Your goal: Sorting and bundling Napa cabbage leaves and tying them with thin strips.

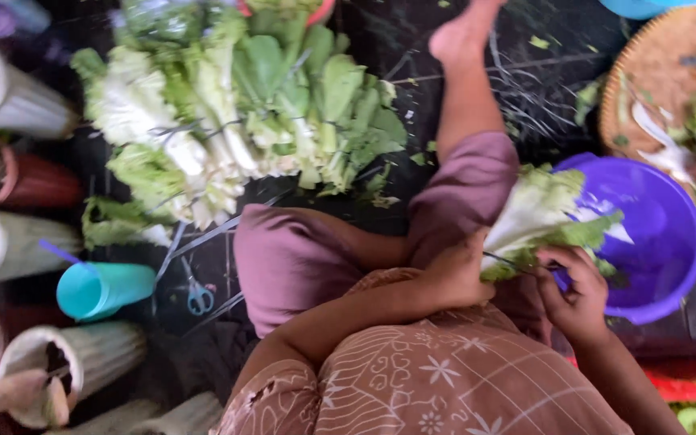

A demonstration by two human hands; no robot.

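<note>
over the lap, both hands on one leafy cabbage head.

left hand (454, 270) grips the pale stem end of the cabbage head (537, 217), fingers wrapped around it. right hand (577, 294) is closed on a thin dark tool at the cut end, can't tell exactly what it is. the cabbage tilts up and right, its green leaf tips overlapping the rim of the purple basin (654, 242) just beside the knee. beyond the basin, a woven tray (654, 80) holds more greens. across the dark ground sheet, well apart to the left, a big pile of cabbages (227, 113). near it lie blue-handled scissors (197, 296) and a teal cup (102, 290) on its side. ribbed pots (10, 101) line the far left edge.
</note>
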